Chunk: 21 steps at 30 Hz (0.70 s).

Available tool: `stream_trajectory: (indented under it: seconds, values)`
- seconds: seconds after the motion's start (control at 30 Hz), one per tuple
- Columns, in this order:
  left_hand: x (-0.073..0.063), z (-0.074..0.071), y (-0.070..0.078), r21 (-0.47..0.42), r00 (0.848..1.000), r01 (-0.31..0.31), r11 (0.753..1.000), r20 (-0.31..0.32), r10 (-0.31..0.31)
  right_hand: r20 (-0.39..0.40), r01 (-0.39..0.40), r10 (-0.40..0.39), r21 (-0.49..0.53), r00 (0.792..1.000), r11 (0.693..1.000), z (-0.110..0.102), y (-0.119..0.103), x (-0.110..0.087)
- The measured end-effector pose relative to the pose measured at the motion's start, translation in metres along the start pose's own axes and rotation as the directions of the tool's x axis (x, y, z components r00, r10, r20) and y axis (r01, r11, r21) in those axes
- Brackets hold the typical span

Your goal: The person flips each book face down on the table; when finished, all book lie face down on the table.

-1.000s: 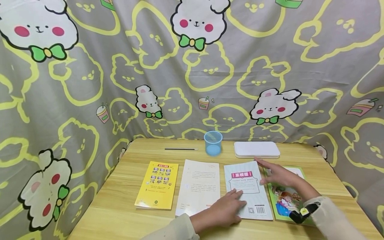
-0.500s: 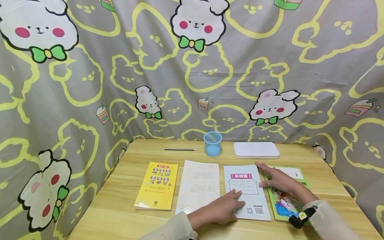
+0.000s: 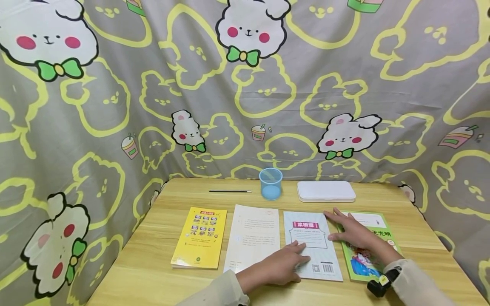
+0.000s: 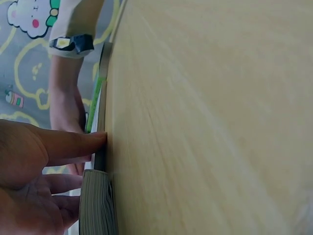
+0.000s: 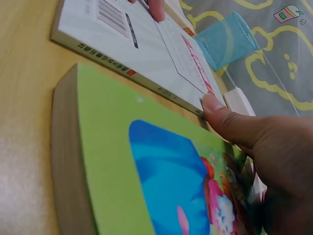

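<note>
A light blue book with a pink title block lies flat on the table. My left hand rests across its lower left, fingers spread over the cover; in the left wrist view the thumb is at the near edge. At the book's upper right is my right hand, fingers apart, its thumb touching the side edge. Beneath that hand lies a green picture book, partly covered by the hand and wrist. A cream-white book lies left of the blue one, partly hidden by my left forearm.
A yellow book lies at the far left of the row. Behind the books are a pencil, a blue mesh cup and a white case. A patterned curtain hangs at the table's back edge.
The light blue book has slid a little toward me and turned straighter, its lower right corner shifting left. Both hands have stayed on it, the right fingers coming slightly nearer.
</note>
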<state>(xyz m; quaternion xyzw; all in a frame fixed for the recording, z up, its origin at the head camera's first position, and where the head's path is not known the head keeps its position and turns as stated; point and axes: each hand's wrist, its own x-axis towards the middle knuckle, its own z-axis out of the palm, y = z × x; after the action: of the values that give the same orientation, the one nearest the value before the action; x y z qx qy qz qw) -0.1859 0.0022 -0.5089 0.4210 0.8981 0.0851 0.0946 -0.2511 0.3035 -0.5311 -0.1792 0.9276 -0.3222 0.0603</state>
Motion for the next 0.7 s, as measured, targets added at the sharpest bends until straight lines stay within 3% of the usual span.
stream_trajectory:
  seconds: [0.7]
  values:
    - [-0.0006,-0.0004,-0.0006,0.026,1.0,-0.015,1.0,0.001,0.015,-0.02,0.036,-0.036,-0.021,0.999,0.999,0.0018,0.0002,-0.0016]
